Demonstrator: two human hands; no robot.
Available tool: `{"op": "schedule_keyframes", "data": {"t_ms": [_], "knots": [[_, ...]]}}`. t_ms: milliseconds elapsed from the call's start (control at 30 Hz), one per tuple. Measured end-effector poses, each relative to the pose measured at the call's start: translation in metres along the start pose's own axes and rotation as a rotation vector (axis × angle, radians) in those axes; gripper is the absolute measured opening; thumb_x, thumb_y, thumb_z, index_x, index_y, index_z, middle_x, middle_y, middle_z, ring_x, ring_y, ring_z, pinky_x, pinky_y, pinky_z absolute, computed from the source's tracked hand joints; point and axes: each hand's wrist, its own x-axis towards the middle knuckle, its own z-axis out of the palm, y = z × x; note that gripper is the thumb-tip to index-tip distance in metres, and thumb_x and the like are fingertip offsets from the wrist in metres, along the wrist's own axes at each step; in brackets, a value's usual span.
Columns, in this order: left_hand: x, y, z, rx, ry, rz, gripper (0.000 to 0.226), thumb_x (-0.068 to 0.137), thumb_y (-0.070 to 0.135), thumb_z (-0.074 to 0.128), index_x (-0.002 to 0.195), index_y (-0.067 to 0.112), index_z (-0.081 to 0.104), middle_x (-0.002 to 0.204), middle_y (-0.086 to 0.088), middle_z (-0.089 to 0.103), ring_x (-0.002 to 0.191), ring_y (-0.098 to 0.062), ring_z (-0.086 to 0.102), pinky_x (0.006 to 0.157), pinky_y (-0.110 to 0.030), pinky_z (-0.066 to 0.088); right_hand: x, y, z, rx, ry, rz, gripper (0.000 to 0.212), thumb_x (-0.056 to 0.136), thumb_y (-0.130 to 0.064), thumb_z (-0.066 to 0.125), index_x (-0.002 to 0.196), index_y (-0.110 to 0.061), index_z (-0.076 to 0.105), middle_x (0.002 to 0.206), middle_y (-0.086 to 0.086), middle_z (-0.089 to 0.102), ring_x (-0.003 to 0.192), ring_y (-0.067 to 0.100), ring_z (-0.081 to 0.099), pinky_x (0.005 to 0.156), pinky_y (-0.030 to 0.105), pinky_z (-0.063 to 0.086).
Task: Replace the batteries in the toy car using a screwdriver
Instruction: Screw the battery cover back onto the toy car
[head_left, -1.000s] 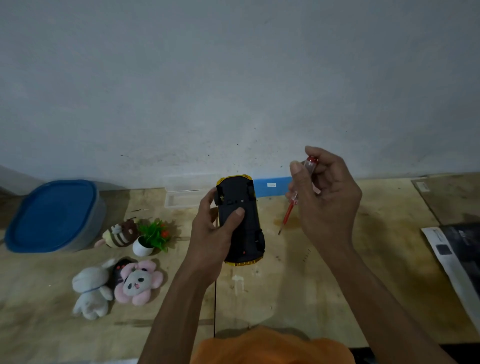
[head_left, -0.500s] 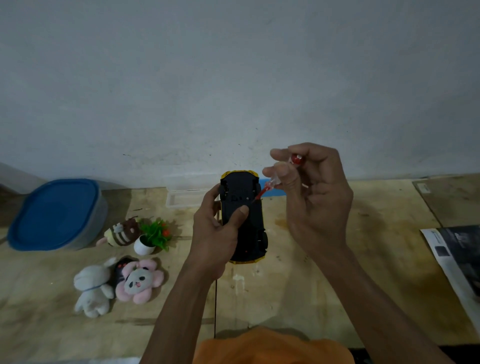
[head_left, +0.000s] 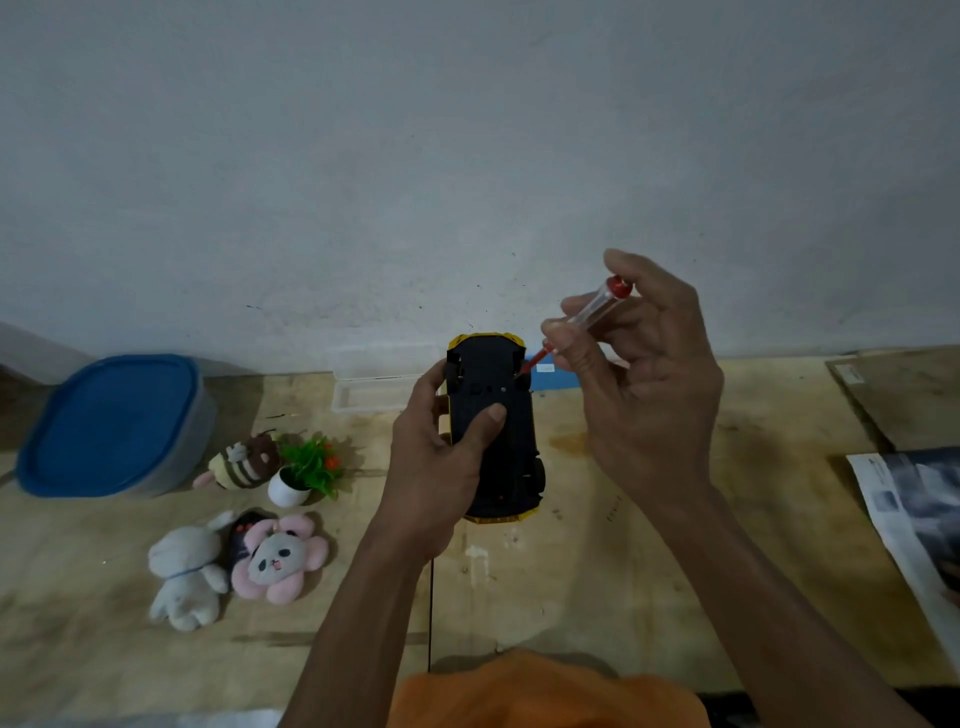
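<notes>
Left hand (head_left: 441, 462) grips the upturned yellow plastic toy car (head_left: 493, 415) (black underside showing) above the wooden table (head_left: 649, 571); right hand (head_left: 644, 395) pinches a clear-handled, red-shafted screwdriver (head_left: 582, 325), tip at the chassis.

left hand (head_left: 441, 467): fingers and thumb curled, gripping | right hand (head_left: 644, 384): raised higher, thumb and fingertips pinching | both forearms extended forward

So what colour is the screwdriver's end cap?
Red, on the screwdriver; the head view shows it.
</notes>
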Motion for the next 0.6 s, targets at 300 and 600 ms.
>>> {"op": "schedule_keyframes", "data": {"t_ms": [300,600], "knots": [[-0.0001,0.0020,0.0026,-0.015,-0.014,-0.003,0.060,0.094,0.009,0.067,0.147,0.027,0.044,0.121,0.000,0.065,0.087,-0.016,0.076,0.068,-0.035,0.063,-0.0044,0.0075,-0.0007,-0.044,-0.022,-0.020,0.052,0.090,-0.007,0.074,0.133,-0.020,0.048,0.105,0.002,0.071,0.096,0.021,0.073,0.079,0.048,0.061],[0.0006,0.0037,0.0036,-0.005,-0.012,-0.002,0.060,0.094,0.009,0.067,0.147,0.026,0.044,0.121,0.001,0.065,0.087,-0.016,0.076,0.065,-0.031,0.062,-0.0053,0.0089,-0.0011,-0.038,-0.014,-0.007,0.052,0.089,-0.007,0.074,0.132,-0.022,0.049,0.105,0.000,0.071,0.096,0.021,0.073,0.079,0.048,0.061]]}}
